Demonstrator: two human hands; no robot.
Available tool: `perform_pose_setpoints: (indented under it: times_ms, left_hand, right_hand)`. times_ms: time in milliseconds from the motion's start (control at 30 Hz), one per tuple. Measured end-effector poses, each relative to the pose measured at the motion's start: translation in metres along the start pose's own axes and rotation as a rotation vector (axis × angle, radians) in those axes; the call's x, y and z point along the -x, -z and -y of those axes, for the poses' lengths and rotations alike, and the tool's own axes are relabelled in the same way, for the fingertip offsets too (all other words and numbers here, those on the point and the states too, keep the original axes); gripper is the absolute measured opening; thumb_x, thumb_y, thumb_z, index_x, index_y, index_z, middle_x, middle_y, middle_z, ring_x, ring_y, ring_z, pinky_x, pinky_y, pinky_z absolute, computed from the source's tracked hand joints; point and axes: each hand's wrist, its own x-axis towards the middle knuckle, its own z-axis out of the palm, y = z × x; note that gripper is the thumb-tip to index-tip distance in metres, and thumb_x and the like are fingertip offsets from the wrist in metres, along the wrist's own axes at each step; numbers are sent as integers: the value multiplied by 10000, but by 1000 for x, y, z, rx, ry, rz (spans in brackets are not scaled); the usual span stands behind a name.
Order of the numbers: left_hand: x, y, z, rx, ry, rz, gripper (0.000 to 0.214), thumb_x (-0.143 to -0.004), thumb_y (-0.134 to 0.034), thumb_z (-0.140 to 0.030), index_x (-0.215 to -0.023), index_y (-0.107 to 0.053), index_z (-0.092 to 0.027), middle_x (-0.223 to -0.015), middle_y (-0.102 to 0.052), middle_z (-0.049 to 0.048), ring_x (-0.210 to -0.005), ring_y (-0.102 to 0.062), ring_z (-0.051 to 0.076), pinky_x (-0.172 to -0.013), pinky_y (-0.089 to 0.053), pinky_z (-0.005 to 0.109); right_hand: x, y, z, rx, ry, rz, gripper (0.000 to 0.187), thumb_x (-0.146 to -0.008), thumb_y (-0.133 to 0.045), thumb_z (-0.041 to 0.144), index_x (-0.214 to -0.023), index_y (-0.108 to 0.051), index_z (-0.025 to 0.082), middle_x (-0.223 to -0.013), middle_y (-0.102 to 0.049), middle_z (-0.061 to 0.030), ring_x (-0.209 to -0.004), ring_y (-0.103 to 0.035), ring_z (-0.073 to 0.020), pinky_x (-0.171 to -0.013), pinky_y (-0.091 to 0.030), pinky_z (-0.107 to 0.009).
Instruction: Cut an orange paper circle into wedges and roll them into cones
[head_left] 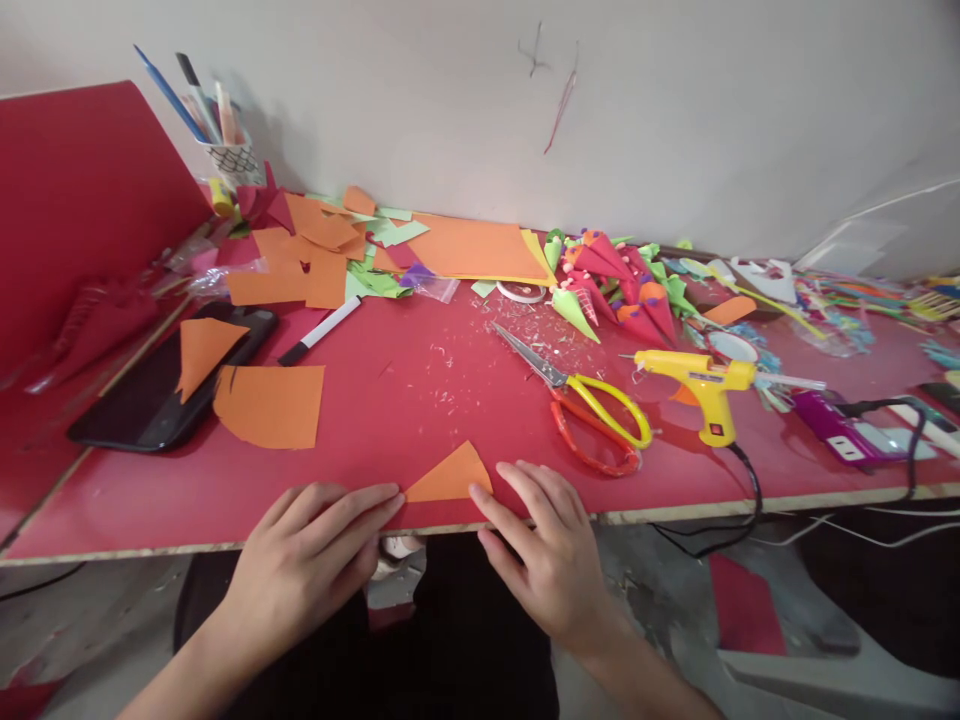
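A folded piece of orange craft foam or paper (452, 477) lies near the front edge of the red table, its pointed end to the left. My left hand (311, 545) reaches that point with stretched fingertips, fingers close together and thumb mostly hidden. On the right corner of the piece rests a fingertip of my right hand (547, 545), whose other fingers are spread over the table. Left of them lie an orange quarter-round piece (274, 408) and an orange cone-like piece (206, 350), the latter on a black phone (150, 400). Scissors (581, 395) with yellow and red handles lie open beyond my right hand.
A yellow glue gun (697, 380) and a purple power adapter (840, 430) sit at the right, their cords hanging over the edge. Orange sheets (472, 247), a marker (321, 330), small decorated cones (607, 275) and a pen cup (232, 160) line the back.
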Motion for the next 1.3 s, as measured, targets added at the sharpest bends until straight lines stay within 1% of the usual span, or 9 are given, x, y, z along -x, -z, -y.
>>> perform_pose_setpoints:
  times_ms: [267, 467, 600, 700, 833, 967, 1067, 1167, 1300]
  left_hand:
    - [0, 1, -2, -10, -15, -9, 374, -773, -520, -123, -1130, -533, -234, -1028, -660, 1, -748, -567, 152, -701, -448, 314]
    - [-5, 4, -14, -71, 5, -13, 257, -795, -513, -183, -1042, -582, -190, -995, -660, 35, -780, -570, 182, -697, -445, 331]
    - [-10, 7, -21, -120, 48, 8, 245, -813, -491, -237, -1035, -579, -178, -951, -655, 53, -764, -565, 207, -647, -449, 343]
    - [-15, 11, -19, -45, 117, 31, 252, -830, -467, -281, -1050, -551, -191, -939, -646, 53, -779, -572, 199, -668, -461, 333]
    - [-24, 20, -11, 80, 148, 28, 307, -843, -452, -305, -1130, -482, -203, -1042, -605, 59, -897, -566, 189, -762, -462, 321]
    - [-36, 22, -8, 83, -101, 88, 401, -830, -487, -258, -1224, -421, -231, -1241, -515, 40, -1108, -464, 200, -894, -406, 332]
    - [-42, 17, -8, 23, -231, 152, 504, -810, -514, -323, -1276, -376, -188, -1245, -522, 62, -1143, -437, 222, -965, -339, 387]
    - [-44, 11, -8, 13, -227, 220, 526, -791, -514, -419, -1251, -415, -185, -1203, -553, 68, -1096, -475, 233, -984, -301, 432]
    - [-43, 9, -8, 69, -206, 309, 447, -793, -514, -402, -1225, -447, -306, -1228, -528, 8, -1110, -465, 219, -985, -299, 425]
  right_hand:
    - [6, 12, -16, -98, -53, 54, 305, -833, -464, 209, -1121, -566, 208, -1085, -601, -71, -1016, -527, -207, -914, -389, -418]
    - [-22, 17, -15, -237, -72, 167, 378, -857, -440, 211, -1234, -420, 220, -1131, -562, -65, -1065, -489, -188, -1004, -220, -451]
    - [-48, 13, -8, -262, 28, 369, 199, -829, -532, 252, -1026, -551, 234, -978, -605, -25, -932, -523, -175, -835, -298, -363]
    - [-60, 15, -8, -271, 91, 450, 43, -840, -522, 204, -834, -564, 202, -850, -611, 11, -831, -519, -137, -754, -272, -311]
    - [-67, 17, -10, -224, 155, 420, 115, -855, -483, 148, -778, -557, 192, -829, -602, 13, -806, -505, -128, -759, -243, -313]
    - [-71, 11, -13, -152, 258, 345, 116, -852, -484, 147, -791, -577, 181, -874, -598, -5, -812, -494, -136, -747, -295, -295]
    - [-75, 4, -18, -159, 323, 328, 125, -846, -486, 148, -785, -594, 161, -880, -595, -28, -789, -489, -136, -689, -369, -246]
    - [-75, -1, -25, -190, 307, 313, 139, -841, -484, 133, -806, -613, 172, -884, -600, -22, -798, -500, -131, -708, -409, -234]
    - [-67, 2, -35, -253, 270, 301, 158, -844, -478, 135, -873, -625, 187, -943, -600, -24, -859, -520, -127, -774, -426, -251]
